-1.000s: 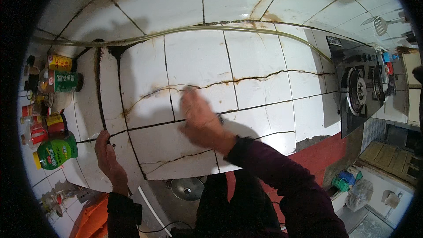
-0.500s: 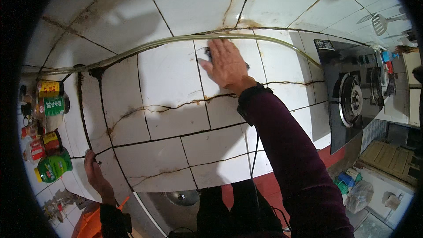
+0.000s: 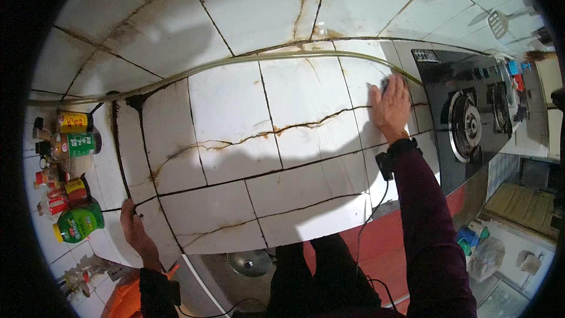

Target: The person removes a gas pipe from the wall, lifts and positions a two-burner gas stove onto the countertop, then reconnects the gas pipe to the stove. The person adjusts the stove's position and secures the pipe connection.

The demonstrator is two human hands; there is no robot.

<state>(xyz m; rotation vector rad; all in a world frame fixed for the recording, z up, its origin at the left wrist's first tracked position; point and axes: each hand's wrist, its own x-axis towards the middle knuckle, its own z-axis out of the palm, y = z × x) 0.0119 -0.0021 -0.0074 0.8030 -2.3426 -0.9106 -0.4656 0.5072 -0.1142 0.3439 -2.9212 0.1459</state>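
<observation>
A slotted spatula (image 3: 498, 23) hangs right — a green bottle (image 3: 80, 222), left.

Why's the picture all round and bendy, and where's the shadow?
Head view: the fisheye lens blackens the corners and bends straight edges near the rim; head view, too: the counter looks brightest toward its middle, with a broad shadow nearer the person.

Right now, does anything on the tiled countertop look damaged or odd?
Yes: a jagged, brown-stained crack runs across the white tiled countertop toward the right hand, cutting through tiles, unlike the straight grout lines. A black patch darkens the joint beside the yellowish hose at left.
</observation>
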